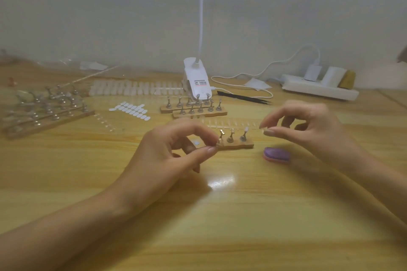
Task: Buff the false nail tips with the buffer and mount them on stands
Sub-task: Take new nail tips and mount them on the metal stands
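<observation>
While the purple buffer [277, 153] lies on the table [220, 226] just right of the three-stand wooden base [247, 145], the left hand [167, 154] pinches the foot of the leftmost stand [221, 136]. The right hand [308, 125] pinches what seems a clear nail tip [262, 129]. Probably the mounting stage; next, seat the tip squarely on the stand head.

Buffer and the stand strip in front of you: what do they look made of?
Buffer: looks like foam, matte purple top over a pink layer, soft rounded edges. Stand strip: base seems wood or wood-look, tan and matte; its pegs look like metal, shiny silver-gold with highlights.
</observation>
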Motion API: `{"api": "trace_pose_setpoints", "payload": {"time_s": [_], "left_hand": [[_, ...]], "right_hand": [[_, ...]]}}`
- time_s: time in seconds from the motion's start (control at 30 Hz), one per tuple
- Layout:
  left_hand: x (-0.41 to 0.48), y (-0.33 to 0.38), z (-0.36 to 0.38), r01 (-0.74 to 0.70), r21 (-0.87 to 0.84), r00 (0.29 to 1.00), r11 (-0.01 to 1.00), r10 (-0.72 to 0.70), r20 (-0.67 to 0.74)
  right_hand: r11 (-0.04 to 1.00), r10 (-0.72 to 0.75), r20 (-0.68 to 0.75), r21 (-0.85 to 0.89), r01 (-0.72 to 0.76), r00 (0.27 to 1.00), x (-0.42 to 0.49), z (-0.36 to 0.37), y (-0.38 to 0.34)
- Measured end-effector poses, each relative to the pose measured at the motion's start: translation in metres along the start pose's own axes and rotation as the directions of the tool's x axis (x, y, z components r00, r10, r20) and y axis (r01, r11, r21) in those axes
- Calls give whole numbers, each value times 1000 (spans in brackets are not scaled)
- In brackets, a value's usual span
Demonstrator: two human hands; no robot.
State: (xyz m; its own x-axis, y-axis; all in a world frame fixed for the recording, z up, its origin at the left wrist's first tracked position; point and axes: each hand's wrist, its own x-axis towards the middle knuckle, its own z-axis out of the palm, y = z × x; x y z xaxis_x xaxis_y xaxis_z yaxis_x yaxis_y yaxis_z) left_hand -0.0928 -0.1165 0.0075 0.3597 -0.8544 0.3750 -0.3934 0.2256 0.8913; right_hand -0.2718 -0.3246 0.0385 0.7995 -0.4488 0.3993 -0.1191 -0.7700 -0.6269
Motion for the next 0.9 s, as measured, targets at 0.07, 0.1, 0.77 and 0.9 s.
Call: {"api": "trace_pose_setpoints", "payload": {"time_s": [0.07, 0.1, 0.77, 0.9], "left_hand": [[0, 0, -1, -22, 47, 1000, 999, 23, -21], [1, 1, -1, -27, 63, 999, 998, 29, -23], [1, 5, 2, 18, -66, 999, 998, -16, 29], [1, 5, 2, 21, -56, 999, 998, -19, 38]], "right_hand": [[991, -123, 8, 46, 123, 992, -1, 6, -21], [981, -174, 1, 90, 173, 985, -2, 11, -31], [939, -256, -135, 199, 279, 957, -19, 54, -44], [940, -256, -134, 196, 279, 957, -19, 55, -45]]}}
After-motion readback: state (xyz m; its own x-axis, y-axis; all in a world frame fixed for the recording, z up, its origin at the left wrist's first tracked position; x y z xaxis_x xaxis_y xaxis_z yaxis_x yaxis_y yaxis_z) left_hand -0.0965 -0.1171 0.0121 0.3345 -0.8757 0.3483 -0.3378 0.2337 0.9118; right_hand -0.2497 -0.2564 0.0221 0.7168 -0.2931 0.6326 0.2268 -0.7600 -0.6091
